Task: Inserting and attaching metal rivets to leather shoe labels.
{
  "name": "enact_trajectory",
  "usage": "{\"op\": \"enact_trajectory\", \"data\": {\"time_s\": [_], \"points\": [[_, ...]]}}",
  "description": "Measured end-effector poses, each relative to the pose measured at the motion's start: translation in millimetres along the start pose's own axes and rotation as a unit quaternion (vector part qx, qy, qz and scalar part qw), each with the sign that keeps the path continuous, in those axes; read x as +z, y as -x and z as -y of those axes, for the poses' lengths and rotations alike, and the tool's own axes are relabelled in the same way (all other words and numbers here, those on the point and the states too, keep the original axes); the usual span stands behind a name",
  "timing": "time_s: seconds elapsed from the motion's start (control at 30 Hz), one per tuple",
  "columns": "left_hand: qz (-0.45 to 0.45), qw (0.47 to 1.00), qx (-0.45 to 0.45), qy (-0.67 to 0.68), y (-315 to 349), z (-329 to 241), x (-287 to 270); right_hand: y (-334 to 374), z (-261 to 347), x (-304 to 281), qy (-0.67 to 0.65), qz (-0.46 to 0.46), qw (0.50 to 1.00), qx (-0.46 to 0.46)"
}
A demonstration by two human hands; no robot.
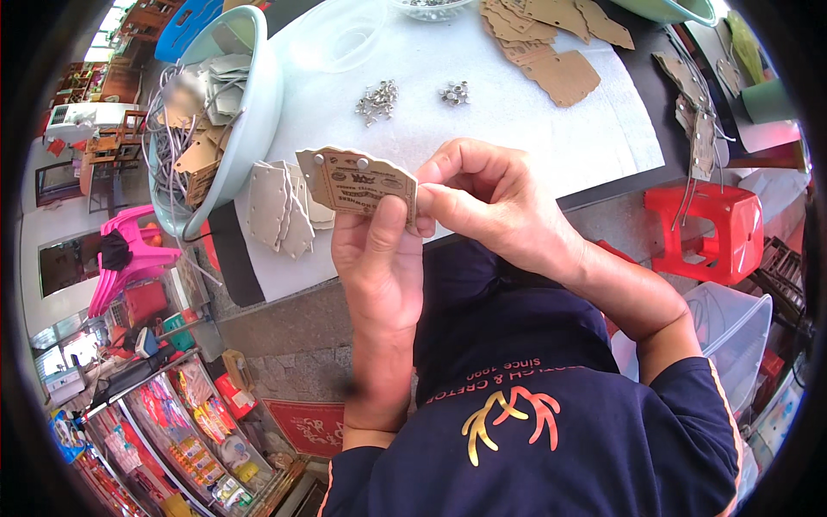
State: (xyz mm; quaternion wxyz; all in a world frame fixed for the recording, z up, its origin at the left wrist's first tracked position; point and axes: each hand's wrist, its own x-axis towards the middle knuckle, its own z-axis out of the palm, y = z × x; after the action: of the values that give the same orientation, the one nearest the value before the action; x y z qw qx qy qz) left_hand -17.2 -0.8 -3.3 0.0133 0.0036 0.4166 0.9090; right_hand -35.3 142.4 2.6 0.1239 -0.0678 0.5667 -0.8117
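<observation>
A brown printed cardboard tag (pixel 357 178) with a scalloped edge stands upright above the near side of the table. Two small silvery rivets show along its top edge. My left hand (pixel 379 250) grips it from below, thumb flat on the printed face. My right hand (pixel 495 198) is closed in a pinch at the tag's right edge; its fingertips partly cover that edge. Beyond my hands, a pile of small metal rivets (pixel 376 102) and a smaller rivet pile (pixel 455 93) lie on the white sheet (pixel 327 121). Pale grey tags (pixel 280 209) are stacked left of my left hand.
A pale blue basin (pixel 269 95) on the left holds tags and grey cords. Loose brown tags (pixel 564 77) spread at the far right of the sheet. Corded tags (pixel 698 129) hang over the dark table's right end, above a red stool (pixel 706 233). A clear tray (pixel 336 34) lies at the back.
</observation>
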Motion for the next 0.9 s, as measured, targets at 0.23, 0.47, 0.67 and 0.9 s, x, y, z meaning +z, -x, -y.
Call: {"op": "enact_trajectory", "data": {"time_s": [0.23, 0.47, 0.67, 0.9], "points": [[-0.026, 0.994, 0.079, -0.077, 1.4, 2.3, 8.3, 4.5, 7.0, 0.5, -0.058, 0.025, 0.998, -0.001], [-0.034, 0.988, 0.096, -0.116, 3.9, 3.2, 8.7, 1.8, 1.0, -0.3, -0.089, 0.032, 0.996, 0.005], [-0.01, 0.985, 0.096, -0.142, 3.3, 7.3, 2.9, -1.5, -3.7, -6.7, -0.129, 0.035, 0.99, 0.035], [-0.003, 0.989, 0.076, -0.124, 0.5, 2.8, -3.1, -3.3, 1.9, -11.5, -0.143, 0.068, 0.986, 0.059]]}}
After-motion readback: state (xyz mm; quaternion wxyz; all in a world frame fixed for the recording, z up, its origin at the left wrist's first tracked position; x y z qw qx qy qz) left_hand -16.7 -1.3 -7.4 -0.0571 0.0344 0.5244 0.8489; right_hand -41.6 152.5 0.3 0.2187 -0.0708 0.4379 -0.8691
